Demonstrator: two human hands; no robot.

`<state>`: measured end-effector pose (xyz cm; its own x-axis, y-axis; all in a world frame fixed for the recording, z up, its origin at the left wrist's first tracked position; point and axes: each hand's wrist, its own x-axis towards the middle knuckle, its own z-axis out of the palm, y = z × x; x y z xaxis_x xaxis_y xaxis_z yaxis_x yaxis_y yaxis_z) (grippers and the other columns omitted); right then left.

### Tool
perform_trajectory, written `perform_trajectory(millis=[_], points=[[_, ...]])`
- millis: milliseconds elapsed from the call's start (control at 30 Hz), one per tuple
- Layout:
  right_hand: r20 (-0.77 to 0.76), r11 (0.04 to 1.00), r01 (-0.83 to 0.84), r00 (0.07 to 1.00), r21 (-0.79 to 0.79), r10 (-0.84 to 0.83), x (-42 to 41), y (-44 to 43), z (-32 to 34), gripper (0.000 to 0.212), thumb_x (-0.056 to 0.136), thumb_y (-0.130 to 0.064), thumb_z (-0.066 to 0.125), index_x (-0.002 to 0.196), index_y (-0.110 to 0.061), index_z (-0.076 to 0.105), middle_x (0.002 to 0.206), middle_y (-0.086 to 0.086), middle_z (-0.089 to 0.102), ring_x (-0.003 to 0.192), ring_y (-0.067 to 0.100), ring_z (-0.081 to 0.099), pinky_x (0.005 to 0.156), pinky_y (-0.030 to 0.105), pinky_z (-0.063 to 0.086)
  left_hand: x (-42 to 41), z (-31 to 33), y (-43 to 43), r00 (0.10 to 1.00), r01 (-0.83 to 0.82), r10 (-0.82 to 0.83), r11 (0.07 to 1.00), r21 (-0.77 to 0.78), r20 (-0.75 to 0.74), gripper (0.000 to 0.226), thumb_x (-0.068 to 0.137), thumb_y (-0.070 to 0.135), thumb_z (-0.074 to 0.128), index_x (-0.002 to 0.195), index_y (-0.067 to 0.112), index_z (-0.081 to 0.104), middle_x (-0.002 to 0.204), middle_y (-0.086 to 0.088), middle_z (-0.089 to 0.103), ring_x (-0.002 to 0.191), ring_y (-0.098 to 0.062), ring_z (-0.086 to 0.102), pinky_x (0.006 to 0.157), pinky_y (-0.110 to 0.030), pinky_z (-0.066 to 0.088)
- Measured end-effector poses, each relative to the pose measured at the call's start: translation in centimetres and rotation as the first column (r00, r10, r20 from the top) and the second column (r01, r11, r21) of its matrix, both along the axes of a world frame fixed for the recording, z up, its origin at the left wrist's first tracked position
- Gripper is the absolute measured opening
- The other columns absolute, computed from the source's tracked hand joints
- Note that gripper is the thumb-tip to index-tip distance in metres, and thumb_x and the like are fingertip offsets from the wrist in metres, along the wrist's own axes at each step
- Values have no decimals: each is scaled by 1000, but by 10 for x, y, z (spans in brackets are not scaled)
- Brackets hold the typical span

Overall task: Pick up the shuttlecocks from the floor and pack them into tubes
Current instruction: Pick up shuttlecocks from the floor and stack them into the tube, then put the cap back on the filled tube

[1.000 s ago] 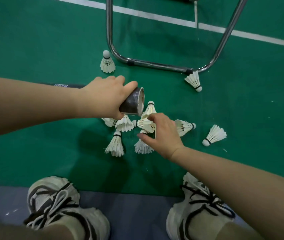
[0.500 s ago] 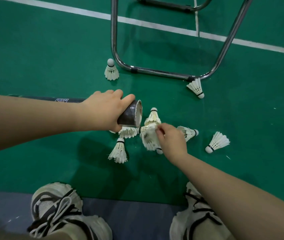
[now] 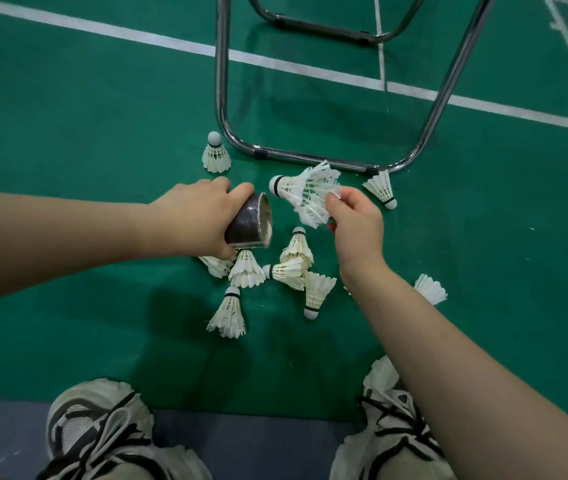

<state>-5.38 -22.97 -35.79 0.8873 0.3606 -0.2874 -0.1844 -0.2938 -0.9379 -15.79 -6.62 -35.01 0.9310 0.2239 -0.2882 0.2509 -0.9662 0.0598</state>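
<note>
My left hand [image 3: 196, 220] grips a dark tube [image 3: 249, 221] near its open mouth, which faces right. My right hand [image 3: 353, 220] pinches the feathers of a white shuttlecock [image 3: 305, 192], held in the air with its cork pointing left, just right of the tube's mouth. Several more shuttlecocks lie in a cluster [image 3: 286, 268] on the green floor under both hands. One stands upright [image 3: 216, 154] at the back left, one lies by the chair leg [image 3: 381, 188], and another [image 3: 429, 289] is partly hidden behind my right forearm.
A chrome tubular chair frame [image 3: 310, 157] stands on the green court just beyond the hands. White court lines [image 3: 171, 41] cross the back. My two white-and-black shoes [image 3: 102, 431] sit at the bottom, on a grey strip of floor.
My right hand has lifted a shuttlecock from the pile and brought it up beside the tube's mouth. The left hand still holds the tube in about the same place.
</note>
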Motion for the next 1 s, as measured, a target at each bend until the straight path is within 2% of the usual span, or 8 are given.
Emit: perform_trajectory(millis=[133, 400, 500, 567, 633, 700, 867, 1000], points=[[-201, 985, -105, 971, 135, 131, -4, -2, 1, 20, 89, -5, 51, 75, -14, 60, 61, -9, 61, 54, 5, 53, 59, 19, 45, -2, 3, 3, 999, -39, 40, 999, -30, 19, 74, 65, 44, 71, 123, 19, 33, 99, -6, 46, 89, -27, 51, 70, -38, 48], [-352, 963, -258, 897, 73, 267, -7, -7, -13, 18, 88, -3, 49, 79, -11, 61, 70, 1, 60, 61, 13, 51, 60, 23, 42, -6, 2, -2, 998, -59, 61, 991, -117, 14, 78, 64, 44, 72, 126, 20, 31, 95, -4, 46, 82, -23, 51, 71, -39, 51], [-190, 920, -367, 921, -135, 340, -16, 3, -12, 3, 87, -15, 57, 88, -17, 58, 84, 0, 62, 71, 15, 53, 65, 26, 44, -7, 1, -8, 999, -40, 42, 988, -148, 10, 80, 64, 45, 72, 127, 21, 29, 98, -5, 47, 84, -24, 52, 73, -39, 51], [28, 923, -288, 952, -255, 305, -23, 8, -16, 20, 83, -23, 63, 98, -21, 50, 99, -3, 55, 83, 13, 52, 74, 26, 45, -6, 2, -11, 999, -28, 32, 986, -164, 23, 79, 64, 44, 71, 127, 21, 30, 98, -5, 48, 83, -24, 53, 72, -38, 50], [261, 975, -122, 951, -184, 168, -31, 8, -14, 28, 81, -28, 64, 102, -23, 45, 102, -7, 49, 89, 8, 48, 75, 21, 39, -4, 4, -11, 999, -32, 39, 984, -173, 38, 79, 64, 44, 72, 127, 20, 30, 99, -6, 48, 84, -24, 52, 71, -35, 49], [401, 994, -102, 910, -27, 104, -37, 5, -9, 20, 81, -36, 56, 97, -24, 51, 96, -10, 53, 89, 5, 50, 76, 20, 39, -2, 7, -10, 997, -40, 50, 983, -178, 52, 80, 64, 44, 73, 128, 21, 30, 100, -5, 48, 85, -24, 52, 71, -35, 49], [297, 885, -465, 847, 15, 440, -46, 10, -2, 36, 75, -51, 43, 83, -20, 61, 74, -9, 58, 73, 7, 51, 68, 30, 41, -1, 10, -7, 994, -34, 51, 986, -161, 98, 78, 64, 42, 71, 127, 19, 31, 101, -6, 48, 85, -25, 53, 73, -39, 50], [194, 840, -540, 831, 55, 521, -46, 15, -3, 48, 63, -43, 53, 92, -5, 62, 81, 9, 61, 77, 21, 52, 74, 41, 46, 0, 13, -6, 989, -23, 43, 990, -142, 140, 75, 67, 43, 69, 127, 17, 32, 102, -8, 49, 89, -27, 54, 76, -41, 50]])
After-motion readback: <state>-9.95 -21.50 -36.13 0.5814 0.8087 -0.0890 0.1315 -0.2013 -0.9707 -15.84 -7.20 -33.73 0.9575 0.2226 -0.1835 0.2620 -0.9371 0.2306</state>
